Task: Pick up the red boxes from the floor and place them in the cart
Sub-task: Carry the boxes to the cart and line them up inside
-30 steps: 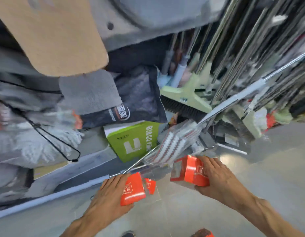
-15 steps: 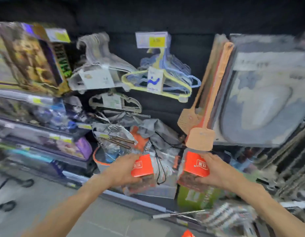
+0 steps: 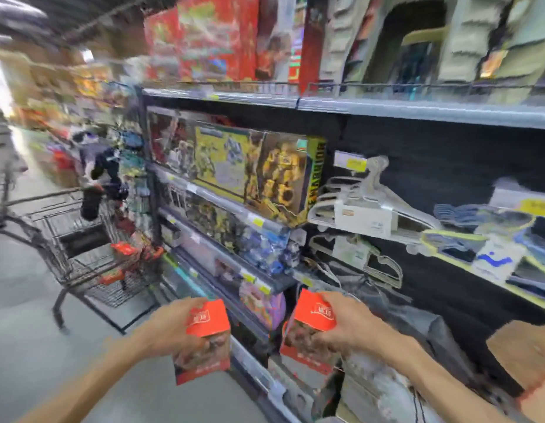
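I hold two red boxes at chest height in front of the shelves. My left hand grips one red box by its side, and my right hand grips the other red box. Both boxes have a red top and a picture below. The wire shopping cart stands to the far left on the grey floor, well away from my hands. Several red boxes lie inside it. The picture is blurred by motion.
Store shelves with toy boxes run along the right of the aisle, between me and the cart. Clothes hangers hang on the dark back wall at right. A dark stuffed toy sits by the cart's handle. Grey floor lies at left.
I have stood up from the floor with a red box in each hand, and my view has swung left along the aisle so the cart now shows.
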The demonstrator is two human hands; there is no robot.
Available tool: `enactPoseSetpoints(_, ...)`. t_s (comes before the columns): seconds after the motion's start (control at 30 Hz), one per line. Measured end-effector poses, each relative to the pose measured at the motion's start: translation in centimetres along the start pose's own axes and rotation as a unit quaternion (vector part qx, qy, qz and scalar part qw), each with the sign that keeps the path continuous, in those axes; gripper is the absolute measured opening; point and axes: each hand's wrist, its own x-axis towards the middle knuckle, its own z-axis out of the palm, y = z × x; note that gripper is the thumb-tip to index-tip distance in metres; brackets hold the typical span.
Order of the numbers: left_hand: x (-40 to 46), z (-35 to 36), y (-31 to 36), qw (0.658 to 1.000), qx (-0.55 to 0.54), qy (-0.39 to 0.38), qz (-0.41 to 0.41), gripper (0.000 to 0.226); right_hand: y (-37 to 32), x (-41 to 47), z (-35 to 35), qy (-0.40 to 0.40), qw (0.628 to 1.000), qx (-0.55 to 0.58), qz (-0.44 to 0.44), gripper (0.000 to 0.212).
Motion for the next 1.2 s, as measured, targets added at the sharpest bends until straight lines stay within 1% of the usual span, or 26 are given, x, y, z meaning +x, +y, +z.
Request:
enactPoseSetpoints(0.1, -2.4, -2.8, -7.2, 0.999, 0.008, 0.028, -0.045, 0.096, -6.5, 6.8, 1.8, -0.003, 0.999, 0.006, -0.038, 0.088)
enactPoseSetpoints(0.17, -3.7, -4.8, -11.3, 0.996, 0.011, 0.045, -0.077, 0.091, -11.0, 10.9, 3.2, 0.002, 0.997, 0.019, -0.070, 0.087)
enactPoseSetpoints(0.27, -4.9, -7.4, -17.3, 0.990, 0.015, 0.079, -0.116, 0.093, -17.9, 16.5, 4.7, -0.007, 0.992, 0.045, -0.121, 0.079)
enactPoseSetpoints(0.47, -5.1, -11.4, -30.0, 0.977, 0.003, 0.100, -0.190, 0.102, -29.2, 29.6, 7.8, -0.082, 0.975, 0.069, -0.195, 0.061)
enactPoseSetpoints(0.57, -3.9, -13.7, -36.3, 0.970, 0.004, 0.113, -0.216, 0.099, -33.9, 37.0, 8.9, -0.109, 0.963, 0.072, -0.236, 0.057)
enactPoseSetpoints(0.73, -1.0, -18.3, -45.7, 0.957, 0.016, 0.153, -0.247, 0.092, -41.3, 50.0, 10.1, -0.107, 0.951, 0.067, -0.282, 0.062)
enactPoseSetpoints(0.83, 0.7, -20.8, -51.8, 0.945, 0.044, 0.184, -0.266, 0.094, -46.6, 57.8, 10.8, -0.100, 0.943, 0.041, -0.316, 0.068)
enactPoseSetpoints(0.93, 2.3, -22.7, -57.8, 0.939, 0.049, 0.193, -0.282, 0.096, -51.3, 64.2, 12.0, -0.087, 0.938, 0.033, -0.334, 0.070)
enactPoseSetpoints(1.03, 4.5, -24.8, -63.8, 0.939, 0.036, 0.194, -0.283, 0.097, -55.6, 70.3, 13.5, -0.094, 0.936, 0.038, -0.337, 0.070)
enactPoseSetpoints(1.17, 8.4, -27.5, -73.1, 0.947, 0.035, 0.187, -0.260, 0.093, -60.5, 79.1, 16.4, -0.090, 0.938, 0.037, -0.332, 0.081)
enactPoseSetpoints(1.2, 9.6, -28.2, -75.6, 0.949, 0.038, 0.183, -0.253, 0.093, -61.6, 81.0, 17.0, -0.096, 0.939, 0.044, -0.328, 0.079)
